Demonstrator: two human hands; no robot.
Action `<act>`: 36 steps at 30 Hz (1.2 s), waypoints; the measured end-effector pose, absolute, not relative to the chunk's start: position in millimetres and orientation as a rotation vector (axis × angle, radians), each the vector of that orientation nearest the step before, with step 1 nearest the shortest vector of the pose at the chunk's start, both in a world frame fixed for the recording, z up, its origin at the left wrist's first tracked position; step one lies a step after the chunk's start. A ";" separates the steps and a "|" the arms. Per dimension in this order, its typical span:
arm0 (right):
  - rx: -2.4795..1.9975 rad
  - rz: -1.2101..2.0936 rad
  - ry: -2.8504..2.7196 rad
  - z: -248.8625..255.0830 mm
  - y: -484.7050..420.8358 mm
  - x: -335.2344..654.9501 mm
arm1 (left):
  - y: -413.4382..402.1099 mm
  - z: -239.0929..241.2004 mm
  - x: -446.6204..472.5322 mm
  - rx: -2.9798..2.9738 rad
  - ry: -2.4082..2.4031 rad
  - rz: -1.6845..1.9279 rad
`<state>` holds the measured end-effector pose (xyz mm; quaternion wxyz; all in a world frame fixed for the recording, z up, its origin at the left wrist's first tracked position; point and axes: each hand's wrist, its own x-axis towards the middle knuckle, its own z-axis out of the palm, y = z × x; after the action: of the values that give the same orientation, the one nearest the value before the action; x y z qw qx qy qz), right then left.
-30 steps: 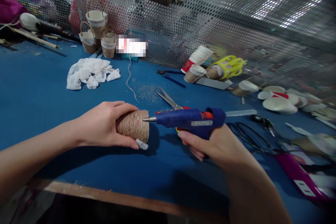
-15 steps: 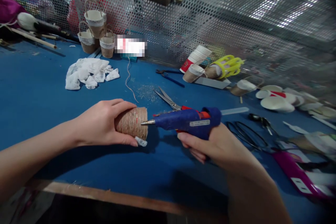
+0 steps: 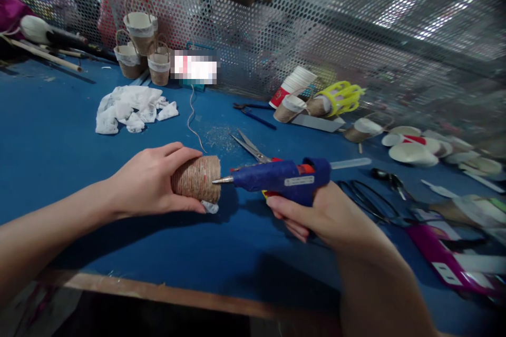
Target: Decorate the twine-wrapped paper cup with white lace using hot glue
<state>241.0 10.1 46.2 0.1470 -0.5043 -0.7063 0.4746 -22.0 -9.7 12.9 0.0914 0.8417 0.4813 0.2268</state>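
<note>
My left hand (image 3: 158, 179) is closed round a twine-wrapped cup (image 3: 201, 179), which lies on its side with its end towards the right. A scrap of white lace (image 3: 210, 207) shows at the cup's lower edge by my thumb. In my right hand (image 3: 308, 216) is a blue glue gun (image 3: 276, 176), its metal nozzle pointing left at the cup's rim end. A clear glue stick (image 3: 351, 163) sticks out of the gun's back. Just behind the gun, scissors (image 3: 255, 148) lie with their blades apart, their handles partly hidden by it.
White lace pieces (image 3: 130, 108) lie at the left, before several small twine buckets (image 3: 142, 31). Pliers (image 3: 255, 115), paper cups (image 3: 294, 87) and a yellow plastic holder (image 3: 343, 98) lie towards the back. Black cable (image 3: 367, 202) and a purple box (image 3: 435, 258) are at the right.
The whole view has shifted slightly. The cup appears turned a little in my left hand, and the lace scrap sits closer under it. The glue gun stays at the cup's rim.
</note>
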 end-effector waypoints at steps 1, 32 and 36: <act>-1.459 1.369 -2.043 46.5 10.2 241.0 | -8.7 12.8 -22.3 2.472 1.418 0.680; -1.432 1.235 -2.055 49.2 7.8 236.1 | -8.3 7.9 -23.5 2.526 1.340 0.741; -1.450 1.223 -2.083 47.9 8.3 237.8 | -7.5 10.8 -22.7 2.436 1.312 0.760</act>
<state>237.8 8.3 47.9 0.1617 -0.5078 -0.7297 0.4283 -22.7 -7.5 10.8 0.1358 0.8410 0.4532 0.2625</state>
